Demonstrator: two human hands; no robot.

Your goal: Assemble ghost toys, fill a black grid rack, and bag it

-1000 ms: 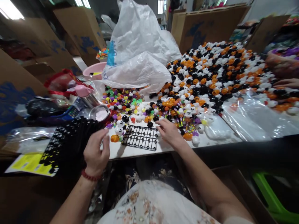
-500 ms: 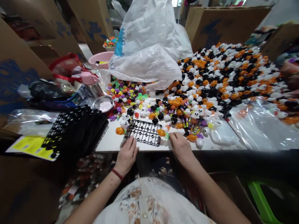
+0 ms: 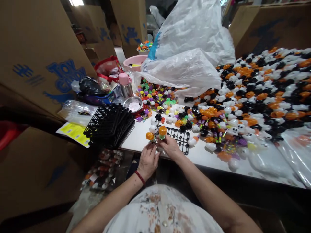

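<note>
On the white tabletop lies a black plastic grid frame (image 3: 181,138), its left part covered by my right hand (image 3: 171,147). That hand is closed on an orange pumpkin-head toy (image 3: 162,130) with a green lower part, held upright over the grid's left end. My left hand (image 3: 147,159) has its fingers together at the grid's front left corner, pinching the edge there; the fingertips are partly hidden. Just beyond it, another orange pumpkin toy (image 3: 150,136) and white skull toys (image 3: 153,128) stand along the grid's left side.
A large heap of white, black and orange toy heads (image 3: 262,87) fills the right side. Stacked black grids (image 3: 108,124) lie left, near a metal bowl (image 3: 139,105) and a pink-lidded flask (image 3: 125,84). A white sack (image 3: 184,64) stands behind; clear plastic bags (image 3: 296,145) lie right.
My right hand has moved left from the grid's right end to its left end, bringing the pumpkin toy. My left hand stays at the front left corner. The view has turned left.
</note>
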